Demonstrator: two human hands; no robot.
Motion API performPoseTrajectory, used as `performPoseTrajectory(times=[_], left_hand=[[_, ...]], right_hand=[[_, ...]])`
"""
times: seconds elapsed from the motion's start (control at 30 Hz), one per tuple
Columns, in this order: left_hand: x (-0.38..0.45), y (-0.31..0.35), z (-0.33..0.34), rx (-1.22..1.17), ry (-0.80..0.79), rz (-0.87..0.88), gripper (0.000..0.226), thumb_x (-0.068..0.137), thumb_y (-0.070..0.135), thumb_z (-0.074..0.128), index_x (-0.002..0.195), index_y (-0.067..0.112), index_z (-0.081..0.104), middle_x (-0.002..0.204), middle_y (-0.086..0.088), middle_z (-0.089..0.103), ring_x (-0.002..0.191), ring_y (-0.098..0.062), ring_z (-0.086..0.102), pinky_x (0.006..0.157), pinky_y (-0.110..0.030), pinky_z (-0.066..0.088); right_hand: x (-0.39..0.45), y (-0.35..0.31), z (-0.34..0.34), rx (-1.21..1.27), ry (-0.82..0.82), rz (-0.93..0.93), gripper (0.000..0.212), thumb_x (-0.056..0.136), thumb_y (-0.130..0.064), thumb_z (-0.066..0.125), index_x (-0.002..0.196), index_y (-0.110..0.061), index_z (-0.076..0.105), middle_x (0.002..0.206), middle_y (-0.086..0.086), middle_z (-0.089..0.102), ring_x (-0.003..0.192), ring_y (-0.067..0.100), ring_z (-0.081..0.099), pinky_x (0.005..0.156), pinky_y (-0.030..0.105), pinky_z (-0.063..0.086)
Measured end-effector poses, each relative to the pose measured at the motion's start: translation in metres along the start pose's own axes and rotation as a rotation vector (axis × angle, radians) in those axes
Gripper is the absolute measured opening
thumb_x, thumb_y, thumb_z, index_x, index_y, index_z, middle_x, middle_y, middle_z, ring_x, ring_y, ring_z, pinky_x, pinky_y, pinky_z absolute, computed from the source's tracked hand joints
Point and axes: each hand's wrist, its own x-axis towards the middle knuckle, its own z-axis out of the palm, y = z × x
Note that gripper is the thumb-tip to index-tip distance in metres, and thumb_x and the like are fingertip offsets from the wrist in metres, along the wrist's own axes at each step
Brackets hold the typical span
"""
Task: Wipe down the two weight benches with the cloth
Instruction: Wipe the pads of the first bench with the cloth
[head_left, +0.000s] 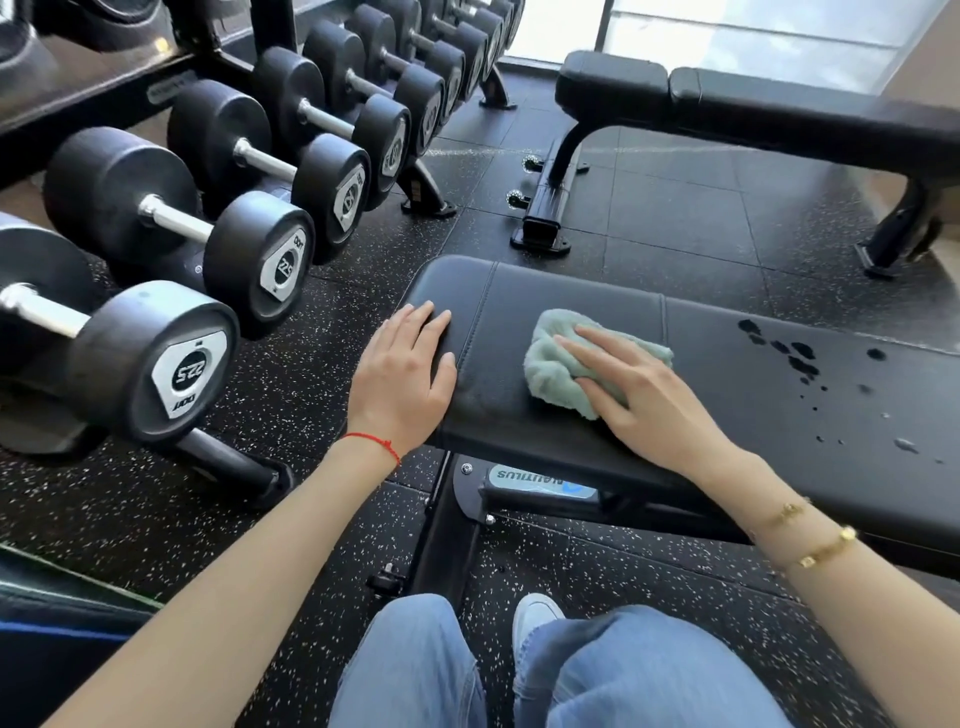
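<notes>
The near black weight bench (737, 405) runs across the middle of the view. A crumpled pale green cloth (558, 364) lies on its left section. My right hand (644, 389) presses flat on the cloth, fingers spread over it. Flat on the bench's left end rests my left hand (402, 374), holding nothing. Dark wet drops (789, 353) speckle the bench pad to the right of the cloth. A second black bench (779, 111) stands behind, near the window.
A rack of black dumbbells (208, 218) lines the left side, close to the near bench's end. The floor is black speckled rubber (675, 228). The far bench's foot with small wheels (540, 208) stands between the benches. My jeans-clad legs and a white shoe (535, 618) are below.
</notes>
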Motion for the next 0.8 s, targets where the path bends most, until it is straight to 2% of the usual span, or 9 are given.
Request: performPoseTrajectory(times=[0.07, 0.13, 0.27, 0.4, 0.5, 0.57, 0.63, 0.73, 0.8], left_hand=[[0.000, 0.001, 0.000, -0.002, 0.006, -0.006, 0.056, 0.093, 0.039, 0.031, 0.140, 0.014, 0.049, 0.147, -0.007, 0.045, 0.140, -0.024, 0.034, 0.118, -0.042, 0.026], [0.001, 0.001, 0.000, -0.007, 0.003, -0.018, 0.057, 0.093, 0.040, 0.030, 0.140, 0.015, 0.049, 0.148, -0.006, 0.045, 0.141, -0.023, 0.033, 0.118, -0.041, 0.025], [0.000, -0.001, -0.001, -0.012, -0.023, -0.003, 0.059, 0.092, 0.041, 0.028, 0.142, 0.015, 0.047, 0.149, -0.007, 0.043, 0.142, -0.024, 0.032, 0.118, -0.041, 0.023], [0.000, -0.002, -0.002, -0.025, -0.025, -0.006, 0.057, 0.093, 0.039, 0.032, 0.143, 0.016, 0.046, 0.150, -0.006, 0.042, 0.142, -0.023, 0.030, 0.119, -0.041, 0.023], [0.000, -0.002, -0.001, -0.024, -0.021, -0.009, 0.055, 0.094, 0.039, 0.034, 0.143, 0.016, 0.046, 0.150, -0.005, 0.042, 0.142, -0.022, 0.030, 0.119, -0.041, 0.022], [0.000, -0.002, 0.000, -0.021, -0.010, -0.005, 0.055, 0.093, 0.038, 0.034, 0.142, 0.016, 0.047, 0.150, -0.006, 0.043, 0.142, -0.023, 0.031, 0.119, -0.040, 0.022], [0.001, -0.002, 0.000, -0.017, -0.004, -0.007, 0.054, 0.093, 0.038, 0.035, 0.142, 0.016, 0.047, 0.149, -0.006, 0.043, 0.142, -0.023, 0.032, 0.119, -0.040, 0.022], [0.000, 0.000, 0.000, -0.019, -0.003, -0.010, 0.054, 0.093, 0.038, 0.035, 0.141, 0.016, 0.048, 0.148, -0.006, 0.044, 0.141, -0.023, 0.032, 0.118, -0.040, 0.023], [0.000, 0.000, 0.000, -0.020, -0.003, -0.013, 0.055, 0.093, 0.038, 0.035, 0.141, 0.016, 0.048, 0.148, -0.005, 0.044, 0.141, -0.023, 0.032, 0.118, -0.040, 0.024]], right_hand=[[0.015, 0.011, -0.002, -0.030, 0.036, 0.102, 0.047, 0.096, -0.030, 0.052, 0.141, -0.037, 0.042, 0.152, -0.004, 0.037, 0.140, 0.019, 0.033, 0.113, 0.031, 0.024], [0.039, 0.003, 0.009, -0.037, 0.034, 0.130, 0.048, 0.095, -0.034, 0.052, 0.141, -0.035, 0.043, 0.152, 0.001, 0.037, 0.141, 0.025, 0.030, 0.117, 0.037, 0.020], [0.032, -0.043, 0.044, -0.041, -0.028, -0.019, 0.048, 0.094, -0.049, 0.042, 0.141, -0.039, 0.042, 0.152, -0.001, 0.037, 0.143, 0.023, 0.027, 0.118, 0.046, 0.019], [-0.027, -0.050, 0.028, -0.081, -0.002, -0.092, 0.045, 0.097, -0.043, 0.043, 0.142, -0.037, 0.040, 0.152, -0.004, 0.037, 0.142, 0.018, 0.029, 0.118, 0.040, 0.022], [-0.047, -0.023, 0.010, -0.062, 0.076, 0.049, 0.043, 0.097, -0.036, 0.046, 0.140, -0.037, 0.044, 0.150, -0.005, 0.040, 0.139, 0.018, 0.035, 0.115, 0.038, 0.029], [-0.030, 0.000, 0.003, -0.056, 0.124, 0.181, 0.044, 0.096, -0.031, 0.050, 0.139, -0.039, 0.044, 0.150, -0.002, 0.040, 0.138, 0.023, 0.036, 0.115, 0.039, 0.028], [0.004, 0.010, 0.006, -0.076, 0.111, 0.238, 0.046, 0.096, -0.031, 0.050, 0.141, -0.038, 0.041, 0.153, 0.002, 0.035, 0.141, 0.029, 0.030, 0.117, 0.042, 0.022], [0.036, -0.005, 0.025, -0.075, 0.066, 0.199, 0.046, 0.097, -0.035, 0.048, 0.142, -0.032, 0.042, 0.154, 0.007, 0.033, 0.144, 0.029, 0.024, 0.119, 0.044, 0.015], [0.022, -0.021, 0.031, -0.056, 0.042, 0.124, 0.045, 0.098, -0.039, 0.043, 0.142, -0.033, 0.043, 0.153, 0.004, 0.035, 0.144, 0.024, 0.024, 0.119, 0.044, 0.016]])
